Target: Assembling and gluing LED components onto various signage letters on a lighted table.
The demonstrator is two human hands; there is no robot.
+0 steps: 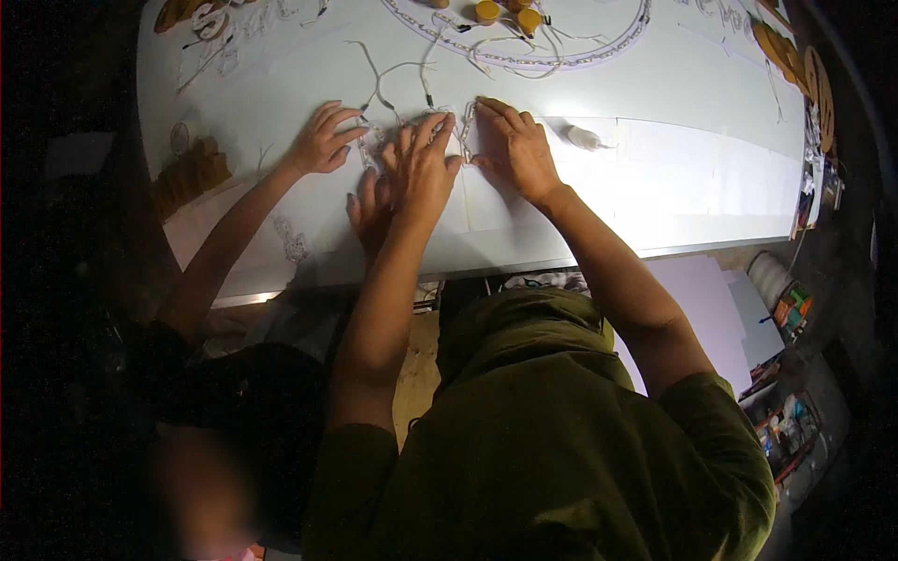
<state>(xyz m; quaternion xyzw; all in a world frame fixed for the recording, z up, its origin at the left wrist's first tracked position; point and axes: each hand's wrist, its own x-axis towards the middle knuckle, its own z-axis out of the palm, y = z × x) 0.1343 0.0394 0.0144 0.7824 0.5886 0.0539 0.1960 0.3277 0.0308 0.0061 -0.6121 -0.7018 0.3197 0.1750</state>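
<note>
A short bent strip of small clear and white light modules lies on the white tabletop between my hands. My right hand has its index fingertip at the strip's far end and its thumb at the near end, holding it. On the other side, my left hand rests with fingers stretched out, their tips close to the strip. Beneath and left of it, more light modules are partly hidden. A co-worker's hand touches those modules, and their other hand sits partly behind my left wrist.
A small white bottle lies right of my right hand. White wires with black connectors run beyond the hands. Farther off are a curved light strip and several yellow round pieces. Pale sheets cover the table's right.
</note>
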